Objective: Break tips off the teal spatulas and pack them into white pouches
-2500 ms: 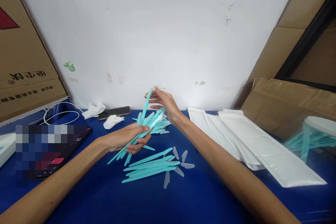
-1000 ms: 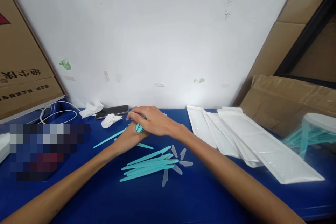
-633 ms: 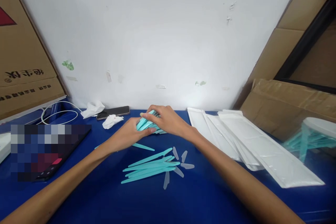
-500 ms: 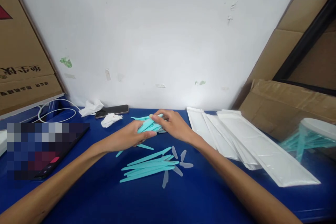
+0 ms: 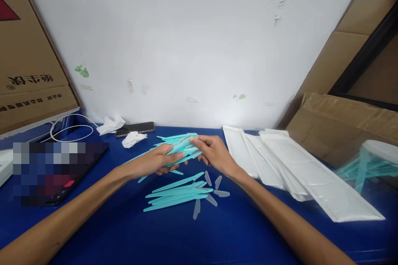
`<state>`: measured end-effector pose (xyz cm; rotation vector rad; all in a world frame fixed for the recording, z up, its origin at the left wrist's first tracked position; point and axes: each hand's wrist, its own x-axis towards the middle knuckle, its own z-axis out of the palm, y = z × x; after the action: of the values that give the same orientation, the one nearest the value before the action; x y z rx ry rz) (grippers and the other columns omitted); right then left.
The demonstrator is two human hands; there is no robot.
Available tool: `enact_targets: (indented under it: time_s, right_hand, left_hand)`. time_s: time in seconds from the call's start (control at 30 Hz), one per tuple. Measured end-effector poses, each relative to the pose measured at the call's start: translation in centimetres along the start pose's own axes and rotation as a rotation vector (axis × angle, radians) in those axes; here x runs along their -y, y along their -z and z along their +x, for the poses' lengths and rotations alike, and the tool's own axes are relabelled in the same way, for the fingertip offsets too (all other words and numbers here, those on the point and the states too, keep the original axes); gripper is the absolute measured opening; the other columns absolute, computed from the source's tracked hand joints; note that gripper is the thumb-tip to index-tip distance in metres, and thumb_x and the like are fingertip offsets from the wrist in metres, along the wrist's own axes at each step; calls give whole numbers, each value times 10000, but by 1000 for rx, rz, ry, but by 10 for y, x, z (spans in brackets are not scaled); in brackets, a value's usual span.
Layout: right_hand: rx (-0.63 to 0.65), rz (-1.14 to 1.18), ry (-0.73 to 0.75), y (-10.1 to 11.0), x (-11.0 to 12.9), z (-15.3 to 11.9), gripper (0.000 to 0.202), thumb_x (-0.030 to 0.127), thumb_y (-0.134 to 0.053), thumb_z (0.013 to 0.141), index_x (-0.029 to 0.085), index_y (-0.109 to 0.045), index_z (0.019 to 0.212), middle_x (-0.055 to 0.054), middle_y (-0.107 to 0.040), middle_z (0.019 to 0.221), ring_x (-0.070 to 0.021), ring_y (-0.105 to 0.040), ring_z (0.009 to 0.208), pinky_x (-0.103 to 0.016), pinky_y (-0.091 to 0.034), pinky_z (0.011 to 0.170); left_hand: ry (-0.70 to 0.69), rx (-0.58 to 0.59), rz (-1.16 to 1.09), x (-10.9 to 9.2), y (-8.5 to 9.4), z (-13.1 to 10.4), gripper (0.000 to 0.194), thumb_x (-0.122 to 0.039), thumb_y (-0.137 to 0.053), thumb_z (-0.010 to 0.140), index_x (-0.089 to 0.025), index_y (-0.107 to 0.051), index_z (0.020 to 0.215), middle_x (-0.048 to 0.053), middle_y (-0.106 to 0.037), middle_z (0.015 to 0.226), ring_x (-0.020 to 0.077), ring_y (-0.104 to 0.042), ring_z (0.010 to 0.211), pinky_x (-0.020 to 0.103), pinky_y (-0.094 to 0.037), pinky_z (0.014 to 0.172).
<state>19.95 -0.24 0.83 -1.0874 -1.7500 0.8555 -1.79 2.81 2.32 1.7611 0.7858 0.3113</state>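
Note:
Slim turquoise eyebrow razors (image 5: 186, 145) are bunched between my two hands over the table. My left hand (image 5: 161, 159) is wrapped round the bundle, thumb on top. At the bundle's right end, my right hand (image 5: 212, 151) pinches the razor heads with thumb and fingers; exactly which pieces it grips is hidden. Below lies a loose pile of turquoise razors (image 5: 177, 196), heads to the right. Several clear blade caps (image 5: 222, 193) are scattered beside those heads. More turquoise razors (image 5: 171, 138) rest behind my hands, partly covered.
White padded sleeves (image 5: 298, 165) lie fanned at the right, near a clear tub (image 5: 373, 165) of turquoise sticks. Left are a tablet-like screen (image 5: 93, 157), a phone (image 5: 137, 128), crumpled tissues (image 5: 133, 139) and a white cable (image 5: 66, 140). Cardboard boxes (image 5: 31, 58) flank the blue table (image 5: 174, 240).
My right hand has shifted slightly right and down along the bundle, and its fingers now pinch the end. The bundle has fanned out a little. The view has shifted slightly.

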Motion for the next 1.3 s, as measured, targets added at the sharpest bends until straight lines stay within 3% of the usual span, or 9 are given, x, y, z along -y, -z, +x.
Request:
enact_targets:
  time_s: [0.17, 0.47, 0.63, 0.73, 0.9, 1.03, 1.2, 1.3]
  right_hand:
    - [-36, -8, -10, 9, -7, 3, 460, 567, -506, 926, 220, -632, 653, 22, -496, 449, -120, -489, 395, -248, -360, 451]
    - [-139, -69, -42, 25, -13, 11, 451, 593, -546, 903, 194, -735, 811, 59, -452, 412, -107, -445, 364, -225, -338, 402]
    - [-234, -156, -75, 50, -20, 13, 507, 617, -497, 921, 172, -739, 898, 47, -481, 455, -99, -454, 394, -219, -364, 427]
    - [-141, -207, -119, 57, -29, 11, 499, 601, -497, 926, 166, -734, 860, 37, -502, 454, -104, -480, 393, -216, -379, 415]
    - [101, -280, -144, 42, -42, 3, 352, 527, -590, 898, 191, -672, 832, 15, -633, 548, -120, -580, 431, -215, -443, 436]
    - [144, -339, -125, 36, -42, 0, 345, 524, -561, 921, 199, -625, 828, -8, -698, 680, -125, -637, 488, -222, -478, 484]
    - [179, -409, -80, 39, -37, -2, 308, 479, -515, 958, 222, -673, 894, -1, -730, 837, -110, -630, 460, -251, -477, 546]
    - [123, -454, -47, 46, -33, -1, 286, 414, -492, 977, 234, -696, 888, 7, -738, 850, -107, -610, 441, -292, -482, 654]
  left_hand:
    - [-19, -17, 38, 3, 4, 1, 356, -528, -532, 927, -178, -586, 949, -42, -452, 687, 93, -343, 549, 200, -273, 471]
    - [-91, -75, 133, 10, 13, 8, 338, -510, -516, 934, -188, -608, 893, -61, -408, 598, 100, -318, 514, 222, -252, 480]
    - [-94, -150, 183, 13, 17, 8, 309, -471, -537, 924, -192, -562, 792, -61, -409, 593, 102, -308, 512, 232, -240, 496]
    - [-78, -208, 199, 14, 20, 9, 364, -470, -531, 921, -199, -466, 689, -66, -382, 570, 97, -275, 488, 239, -219, 485]
    - [-67, -263, 230, 19, 19, 12, 363, -465, -525, 919, -201, -462, 678, -58, -412, 574, 105, -321, 492, 242, -254, 501]
    - [-62, -249, 253, 21, 16, 12, 386, -457, -524, 921, -194, -474, 643, -59, -393, 553, 105, -312, 492, 247, -256, 511]
    - [-71, -224, 236, 20, 12, 13, 379, -469, -528, 920, -193, -475, 666, -55, -427, 590, 104, -333, 519, 239, -277, 524]
    - [-68, -203, 208, 17, 10, 13, 368, -510, -520, 919, -193, -509, 733, -49, -461, 622, 106, -358, 535, 230, -290, 515]
